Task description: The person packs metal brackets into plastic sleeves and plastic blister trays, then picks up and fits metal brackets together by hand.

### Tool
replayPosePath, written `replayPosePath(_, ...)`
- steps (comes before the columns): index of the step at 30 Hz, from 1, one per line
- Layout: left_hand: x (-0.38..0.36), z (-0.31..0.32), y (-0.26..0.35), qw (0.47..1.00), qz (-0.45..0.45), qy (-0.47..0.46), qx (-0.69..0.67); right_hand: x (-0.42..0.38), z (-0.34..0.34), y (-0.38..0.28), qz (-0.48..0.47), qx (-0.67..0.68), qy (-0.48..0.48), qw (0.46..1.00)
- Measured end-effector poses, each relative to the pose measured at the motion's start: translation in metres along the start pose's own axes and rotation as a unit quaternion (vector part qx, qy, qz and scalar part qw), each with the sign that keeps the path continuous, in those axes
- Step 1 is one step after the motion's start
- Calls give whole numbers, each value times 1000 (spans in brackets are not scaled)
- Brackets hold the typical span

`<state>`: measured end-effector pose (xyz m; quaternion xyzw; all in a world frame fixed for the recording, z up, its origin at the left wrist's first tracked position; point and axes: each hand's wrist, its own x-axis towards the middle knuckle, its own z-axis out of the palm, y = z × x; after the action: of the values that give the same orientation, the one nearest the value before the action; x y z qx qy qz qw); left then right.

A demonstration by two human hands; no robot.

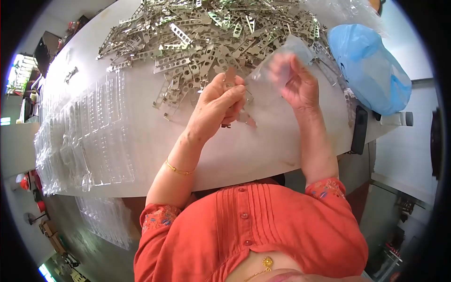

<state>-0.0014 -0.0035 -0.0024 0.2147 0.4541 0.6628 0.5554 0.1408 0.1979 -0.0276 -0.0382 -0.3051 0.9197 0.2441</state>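
My left hand [220, 99] is closed around flat, perforated metal strips [229, 77]. One end sticks up above the fingers, and more metal shows below the fist. To the right, my right hand [300, 87] is raised with its fingers smeared by motion; I cannot tell whether they grip anything. Behind it, overlapping it in this view, is a clear plastic sheet or bag [265, 70]. Beyond both hands a large pile of similar thin metal strips [188, 61] spreads across the white table [225, 157].
Stacked clear plastic trays [94, 127] cover the table's left side. A blue plastic bag [369, 66] bulges at the right, with a dark phone-like object [360, 129] and a clear bottle [395, 119] near the right edge. Clear plastic wrap [345, 14] lies at the far right.
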Motion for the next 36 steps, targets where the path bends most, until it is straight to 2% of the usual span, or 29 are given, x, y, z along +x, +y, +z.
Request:
replayPosePath(2,-1,0,-2,998,-4,-45,32,-4,12,5,17,-49,2,999)
replayPosePath(3,-3,4,0,999,-6,-41,29,-5,19,8,29,-98,0,995)
replayPosePath(4,-5,10,2,996,-9,-23,84,-5,22,10,34,-97,2,995)
replayPosePath(5,-6,13,2,990,-13,-5,140,-5,24,13,35,-142,-28,989)
replayPosePath(6,-8,12,0,991,-16,-3,136,-6,24,15,36,-187,-58,980)
replayPosePath(8,-8,8,-5,978,63,-46,194,-7,23,17,28,-220,-86,971)
replayPosePath(9,-7,5,-9,978,63,-43,192,-7,23,18,14,-252,-116,961)
replayPosePath(11,-3,1,-17,967,95,-52,231,-8,25,18,9,-279,-119,953)
replayPosePath(15,-1,-2,-18,967,92,-50,234,-9,31,11,2,-370,-142,918)
replayPosePath(18,-1,4,-14,967,76,-62,234,-14,41,13,-13,-404,-145,903)
replayPosePath(20,-1,9,-11,976,27,-40,210,-15,42,16,-10,-410,-144,901)
replayPosePath(24,4,5,-23,975,78,-30,205,-14,40,19,-31,-405,-128,905)
replayPosePath(26,6,4,-24,970,132,-22,201,-13,41,18,-36,-408,-116,905)
replayPosePath(32,-5,6,-5,965,86,-34,246,-9,35,13,-64,-413,-108,902)
replayPosePath(36,-7,10,-5,957,97,-16,272,-8,27,13,-83,-420,-94,899)
